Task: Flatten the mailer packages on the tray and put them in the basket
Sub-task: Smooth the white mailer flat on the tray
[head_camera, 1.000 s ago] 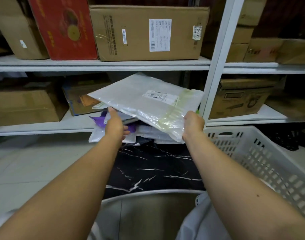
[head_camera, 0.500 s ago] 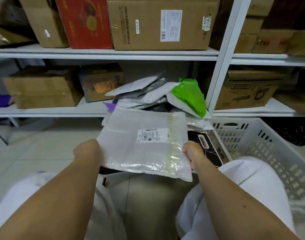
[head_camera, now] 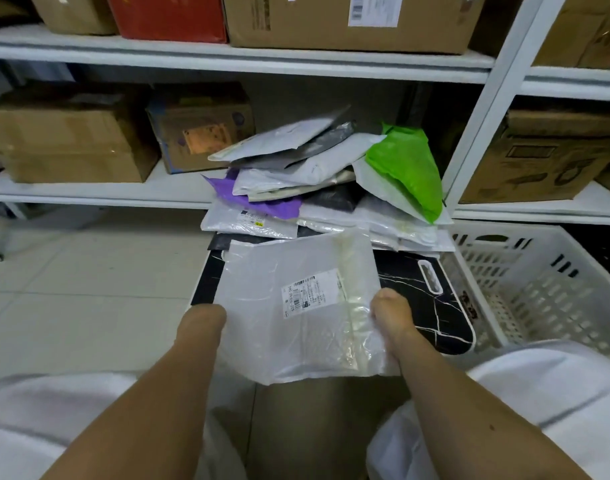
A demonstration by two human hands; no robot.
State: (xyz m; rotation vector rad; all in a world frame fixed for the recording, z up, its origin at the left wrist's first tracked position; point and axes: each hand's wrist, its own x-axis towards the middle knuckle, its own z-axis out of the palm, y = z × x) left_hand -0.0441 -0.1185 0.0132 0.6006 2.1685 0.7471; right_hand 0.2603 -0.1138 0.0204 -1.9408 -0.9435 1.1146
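Evidently the person is at the flattening step: a white mailer [head_camera: 296, 306] with a printed label faces up, held by its two side edges over the near end of the black marbled tray [head_camera: 431, 306]. The left hand [head_camera: 203, 320] closes on the left edge and the right hand [head_camera: 390, 317] on the right edge, along the clear taped strip; the fingers of both are tucked under the plastic, so only knuckles and wrists show. Gripping opposite edges lets the person pull the film taut and keep the label side up, which probably helps press air out and smooth the creases still visible across the lower half.

Behind it, the remaining mailers form a loose pile [head_camera: 317, 188] at the far end of the tray, against the lower shelf [head_camera: 89, 192]; a green mailer [head_camera: 407, 171] leans on the right of the pile and a purple one [head_camera: 258, 199] pokes out lower left. Stacking them at the far end leaves the near end free for working.

The white slotted basket [head_camera: 539, 282] stands just beside the tray on the right, on the same side as the right hand, so a flattened package can probably go across in a short sideways move. What it holds cannot be told.
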